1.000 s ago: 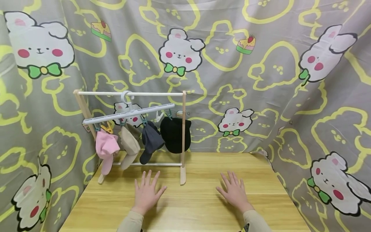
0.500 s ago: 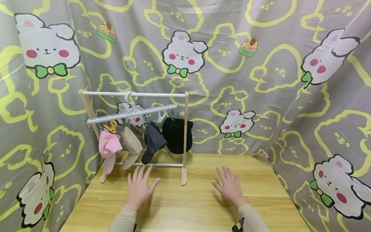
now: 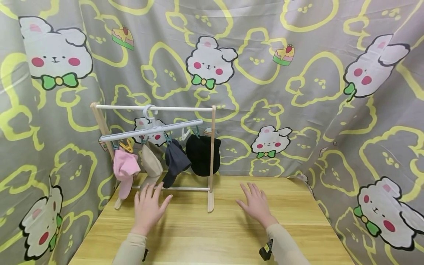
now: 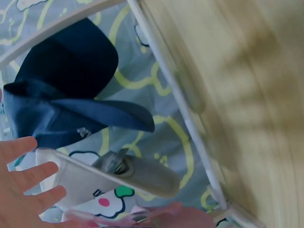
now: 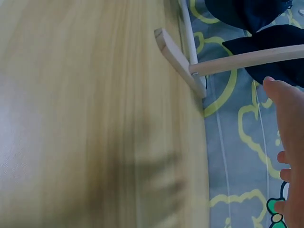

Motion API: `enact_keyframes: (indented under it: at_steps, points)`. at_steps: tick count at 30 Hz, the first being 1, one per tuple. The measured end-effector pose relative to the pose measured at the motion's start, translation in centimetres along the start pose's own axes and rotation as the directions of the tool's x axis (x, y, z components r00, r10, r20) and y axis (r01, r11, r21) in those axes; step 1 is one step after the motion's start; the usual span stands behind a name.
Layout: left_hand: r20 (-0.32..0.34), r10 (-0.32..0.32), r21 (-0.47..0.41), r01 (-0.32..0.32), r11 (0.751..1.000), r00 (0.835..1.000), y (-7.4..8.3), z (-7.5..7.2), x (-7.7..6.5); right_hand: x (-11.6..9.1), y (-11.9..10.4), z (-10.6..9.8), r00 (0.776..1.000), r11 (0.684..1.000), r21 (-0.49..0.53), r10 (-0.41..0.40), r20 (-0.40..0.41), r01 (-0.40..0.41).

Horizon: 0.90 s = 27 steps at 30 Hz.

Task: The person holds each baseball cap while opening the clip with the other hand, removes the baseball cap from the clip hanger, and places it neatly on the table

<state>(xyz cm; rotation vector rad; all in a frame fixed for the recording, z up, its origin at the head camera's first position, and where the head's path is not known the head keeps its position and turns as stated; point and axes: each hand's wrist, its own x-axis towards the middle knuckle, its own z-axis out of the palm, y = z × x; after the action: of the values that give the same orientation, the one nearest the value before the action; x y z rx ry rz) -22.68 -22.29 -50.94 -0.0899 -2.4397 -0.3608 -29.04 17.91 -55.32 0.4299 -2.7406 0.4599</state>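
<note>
My left hand (image 3: 149,208) is spread with nothing in it, in front of the rack's left half; its fingertips overlap the brim of the beige cap (image 3: 151,162) in the head view. My right hand (image 3: 256,206) holds nothing, fingers extended, to the right of the rack's foot. From a light blue clip hanger (image 3: 152,130) hang a pink cap (image 3: 125,165), the beige cap, a dark blue-grey cap (image 3: 176,160) and a black cap (image 3: 200,156). Teal clips grip them. A yellow clip (image 3: 126,146) and a white clip (image 3: 184,134) also hang there.
The hanger hooks over the white top bar (image 3: 182,108) of a small wooden rack (image 3: 212,154) at the back left of the table (image 3: 205,235). A lower bar (image 3: 188,188) joins its feet. Patterned curtains (image 3: 258,84) enclose the table's back and sides.
Both hands have moved forward over the table, and both have shifted left, the left one nearer the hanging caps. The head view has shifted slightly. The caps hang as before.
</note>
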Motion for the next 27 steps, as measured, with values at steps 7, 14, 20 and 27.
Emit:
enact_keyframes:
  at_steps: [7, 14, 20, 27]
  points:
    - [-0.126, 0.05, 0.009, -0.05, 0.999, 0.991, -1.2, -1.2, 1.3, 1.3, -1.1, -0.1, 1.0, 1.0, -0.021, -0.017, 0.01, 0.018]
    - [-0.194, 0.062, 0.007, -0.062, 0.998, 0.979, -2.2, -2.2, 2.6, 2.6, -2.0, -0.6, 0.999, 1.0, 0.001, -0.027, 0.028, 0.027]
    - [-0.252, 0.077, 0.031, -0.072, 0.997, 0.965, -2.6, -2.8, 3.7, 3.7, -2.9, -1.2, 0.998, 0.998, 0.01, -0.064, 0.004, 0.064]
    - [-0.249, 0.041, -0.004, -0.044, 0.999, 0.968, -3.1, -3.9, 4.5, 4.9, -4.1, -1.8, 0.996, 0.996, -0.001, -0.091, 0.004, 0.091]
